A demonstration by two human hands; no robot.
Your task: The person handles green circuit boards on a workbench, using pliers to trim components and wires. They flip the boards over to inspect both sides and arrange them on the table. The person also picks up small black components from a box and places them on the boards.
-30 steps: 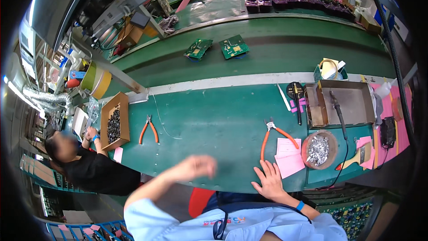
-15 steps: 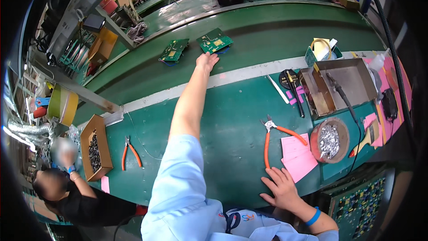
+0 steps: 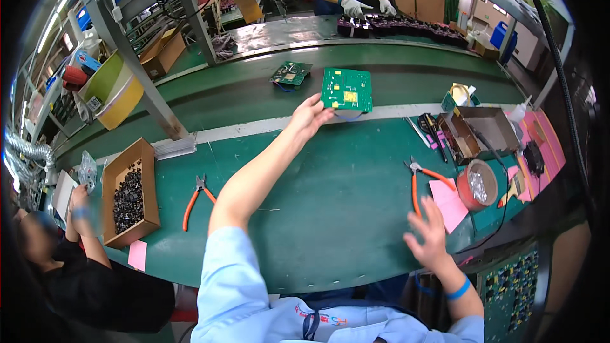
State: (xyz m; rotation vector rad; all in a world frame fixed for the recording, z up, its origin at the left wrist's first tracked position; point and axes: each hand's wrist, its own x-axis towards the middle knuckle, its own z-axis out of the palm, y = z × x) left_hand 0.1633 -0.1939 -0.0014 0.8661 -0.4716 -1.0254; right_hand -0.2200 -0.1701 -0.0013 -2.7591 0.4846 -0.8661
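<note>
Reading from the bench's left edge: an open cardboard box [image 3: 129,192] of small dark parts, with a pink slip [image 3: 136,255] by the near edge and a co-worker's hand [image 3: 79,197] just beyond the box. Orange-handled pliers [image 3: 194,199] lie next, handles toward the near edge.

Left hand [image 3: 311,116], arm stretched toward the far edge, fingers closed on the near-left corner of a green circuit board [image 3: 346,89]. The board is held about level over the white strip [image 3: 254,128] that divides the bench from the belt [image 3: 394,76]. A second, smaller board [image 3: 291,74] lies on the belt just left of it.

Handling note, as a judgement: a one-corner pinch lets a board sag or twist, so it is best kept flat, held by the edge, and clear of the smaller board.

Right hand [image 3: 429,232], near the near edge, fingers spread wide, holding nothing, just beside a second pair of orange pliers [image 3: 416,181] and pink paper [image 3: 448,203]. Toward the right edge: a red round tin [image 3: 476,184] of shiny bits and an open brown tray [image 3: 480,128].
</note>
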